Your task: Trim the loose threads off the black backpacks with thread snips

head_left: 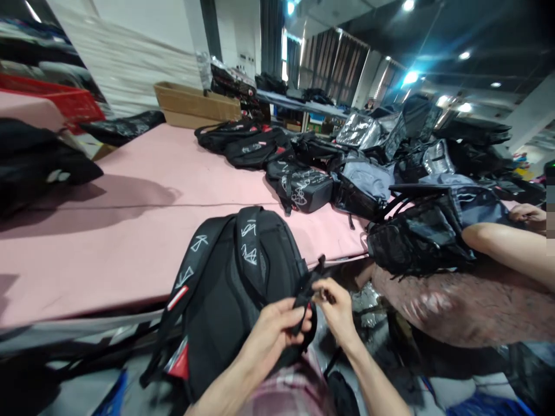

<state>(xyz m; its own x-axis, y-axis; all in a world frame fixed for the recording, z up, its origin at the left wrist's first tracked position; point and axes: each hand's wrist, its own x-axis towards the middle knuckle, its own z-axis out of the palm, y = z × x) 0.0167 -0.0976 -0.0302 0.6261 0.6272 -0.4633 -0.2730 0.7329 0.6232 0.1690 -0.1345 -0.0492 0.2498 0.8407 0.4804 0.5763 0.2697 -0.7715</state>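
A black backpack leans against the edge of the pink-covered table in front of me, its shoulder straps facing up and marked with white drawings. At its right side, my left hand is closed on a black strap of the backpack. Just to the right, my right hand is closed too, its fingers pinched at the strap's end or a dark piece beside it. What exactly the right fingers hold is too small to make out.
The pink table runs leftward. Several black and grey bags lie along its far side. A cardboard box and a red crate stand at the back left. On the right, a co-worker's arm reaches by another black bag.
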